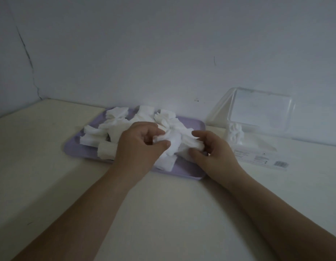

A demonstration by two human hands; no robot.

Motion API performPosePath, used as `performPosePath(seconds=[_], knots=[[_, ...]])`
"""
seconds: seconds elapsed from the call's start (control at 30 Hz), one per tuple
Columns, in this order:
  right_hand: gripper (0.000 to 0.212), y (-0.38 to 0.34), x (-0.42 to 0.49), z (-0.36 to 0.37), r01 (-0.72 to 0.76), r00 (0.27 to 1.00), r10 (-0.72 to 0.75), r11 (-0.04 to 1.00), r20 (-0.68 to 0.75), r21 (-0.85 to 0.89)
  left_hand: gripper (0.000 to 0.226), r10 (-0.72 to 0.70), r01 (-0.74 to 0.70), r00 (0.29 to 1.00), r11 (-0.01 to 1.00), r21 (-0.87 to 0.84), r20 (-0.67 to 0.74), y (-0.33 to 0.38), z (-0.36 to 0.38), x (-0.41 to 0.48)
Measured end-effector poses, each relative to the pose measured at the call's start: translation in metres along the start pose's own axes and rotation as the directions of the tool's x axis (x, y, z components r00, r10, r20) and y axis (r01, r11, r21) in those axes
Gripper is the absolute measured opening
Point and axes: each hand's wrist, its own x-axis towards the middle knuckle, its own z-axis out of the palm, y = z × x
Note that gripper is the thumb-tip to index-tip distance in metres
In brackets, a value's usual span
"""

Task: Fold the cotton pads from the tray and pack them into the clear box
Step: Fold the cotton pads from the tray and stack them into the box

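On the cream counter (163,213), toward its far side by the wall (163,53), a lavender tray (73,149) carries a loose pile of cotton pads (114,127). Both hands work over the near right part of the tray. The left hand (138,147) pinches one crumpled cotton pad (173,143) between thumb and curled fingers (151,130). The right hand (214,155) grips the same pad's right end, its fingers (200,133) curled round it. The pad stretches between the two hands, just above the pile. To the right of the tray, just beside it, the clear box (261,149) stands with its lid (261,112) raised toward the wall. A few folded pads (235,134) stand at the box's left end.
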Motion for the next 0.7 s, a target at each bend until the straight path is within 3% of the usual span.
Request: performPosePath(seconds=[0.07,0.2,0.33,0.53,0.7], knots=[[0.042,0.002,-0.002,0.000,-0.004,1.000,0.005,0.998,-0.013,0.069,0.019,-0.076,0.081,0.996,0.987,-0.140,0.042,0.004,0.001,-0.003],[0.035,0.001,-0.001,-0.002,-0.018,0.998,0.030,0.976,-0.052,0.219,0.016,-0.083,0.149,0.972,0.940,-0.305,0.221,0.008,0.003,-0.009],[0.031,-0.002,-0.003,-0.005,-0.028,0.999,0.033,0.922,-0.006,0.387,0.035,-0.085,0.216,0.921,0.923,-0.318,0.381,0.009,0.005,-0.014],[0.028,0.002,-0.003,-0.003,-0.044,0.997,0.015,0.903,0.072,0.427,0.035,-0.089,0.157,0.949,0.965,-0.209,0.301,0.000,0.007,-0.013],[0.041,0.004,-0.003,-0.002,-0.035,0.993,-0.017,0.905,0.118,0.425,0.031,-0.088,0.140,0.952,0.977,-0.162,0.294,-0.003,0.011,-0.012]])
